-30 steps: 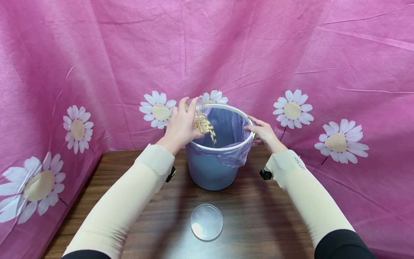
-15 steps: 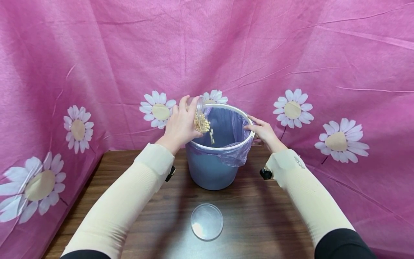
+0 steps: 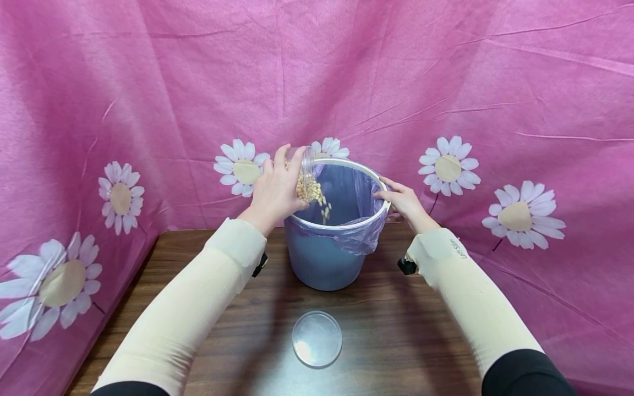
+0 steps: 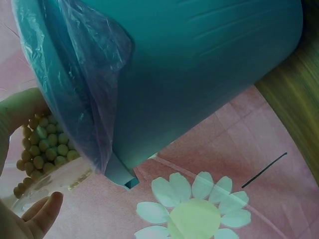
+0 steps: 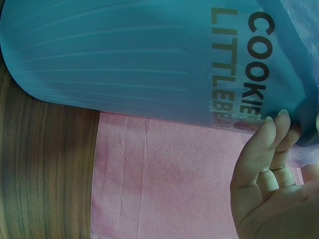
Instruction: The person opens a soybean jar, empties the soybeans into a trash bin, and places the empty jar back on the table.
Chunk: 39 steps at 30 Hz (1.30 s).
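My left hand [image 3: 277, 190] grips a clear plastic jar [image 3: 307, 162], tipped sideways over the left rim of a blue-grey trash can [image 3: 324, 264]. Pale yellow beans [image 3: 309, 190] fill the jar's lower side, and several drop from its mouth into the can. A translucent purple bag [image 3: 359, 239] lines the can and folds over its white rim. At the right side, my right hand [image 3: 403, 203] holds that rim, thumb inside and the other fingers against the outer wall. In the left wrist view, beans [image 4: 45, 144] show through the jar between thumb and fingers.
A clear round lid [image 3: 317, 339] lies flat on the brown wooden table [image 3: 376, 341], in front of the can. Pink cloth [image 3: 376, 71] printed with white daisies hangs behind and along both sides.
Beans keep falling from the tipped jar into the trash can. The left hand and the jar have barely shifted. My right hand stays on the rim.
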{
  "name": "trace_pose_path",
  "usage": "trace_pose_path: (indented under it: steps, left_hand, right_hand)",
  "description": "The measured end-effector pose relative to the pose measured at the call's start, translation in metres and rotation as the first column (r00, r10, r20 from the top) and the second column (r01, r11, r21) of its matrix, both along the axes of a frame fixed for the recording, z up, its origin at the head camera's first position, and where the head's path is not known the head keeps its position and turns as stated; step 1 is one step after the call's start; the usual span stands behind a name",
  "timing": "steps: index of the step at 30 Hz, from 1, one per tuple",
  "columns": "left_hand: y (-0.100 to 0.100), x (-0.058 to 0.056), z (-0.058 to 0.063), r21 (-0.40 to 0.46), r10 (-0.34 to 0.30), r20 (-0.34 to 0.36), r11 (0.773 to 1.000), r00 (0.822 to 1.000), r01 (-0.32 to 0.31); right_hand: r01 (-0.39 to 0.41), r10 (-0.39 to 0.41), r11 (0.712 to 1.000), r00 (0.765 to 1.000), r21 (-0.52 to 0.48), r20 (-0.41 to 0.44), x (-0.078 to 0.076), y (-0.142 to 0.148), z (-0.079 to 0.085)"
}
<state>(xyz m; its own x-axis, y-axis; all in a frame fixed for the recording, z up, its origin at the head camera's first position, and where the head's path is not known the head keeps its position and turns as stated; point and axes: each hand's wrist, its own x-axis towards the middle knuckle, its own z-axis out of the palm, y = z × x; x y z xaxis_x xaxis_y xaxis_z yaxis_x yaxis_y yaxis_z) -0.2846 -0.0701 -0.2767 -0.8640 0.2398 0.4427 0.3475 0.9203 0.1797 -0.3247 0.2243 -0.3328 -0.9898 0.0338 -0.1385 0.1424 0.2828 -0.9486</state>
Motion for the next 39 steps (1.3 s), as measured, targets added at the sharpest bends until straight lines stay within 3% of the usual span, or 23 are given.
trace_pose_path:
  steps: [10,21,39]
  left_hand:
    - [0.0,-0.001,0.0,-0.035,0.007,-0.007,0.999,1.0,-0.007]
    - [-0.001,-0.001,0.001,-0.045,0.006,-0.014,0.999,1.0,-0.007]
    - [-0.004,-0.001,0.001,-0.081,-0.012,-0.039,0.997,0.999,0.008]
  right_hand:
    - [-0.021,0.024,0.997,0.999,-0.072,0.034,0.015,-0.008,0.02]
    - [-0.001,0.001,0.999,1.0,-0.039,0.0,-0.002,0.0,-0.002]
    - [0.004,-0.004,1.0,1.0,-0.03,-0.005,0.0,-0.001,-0.001]
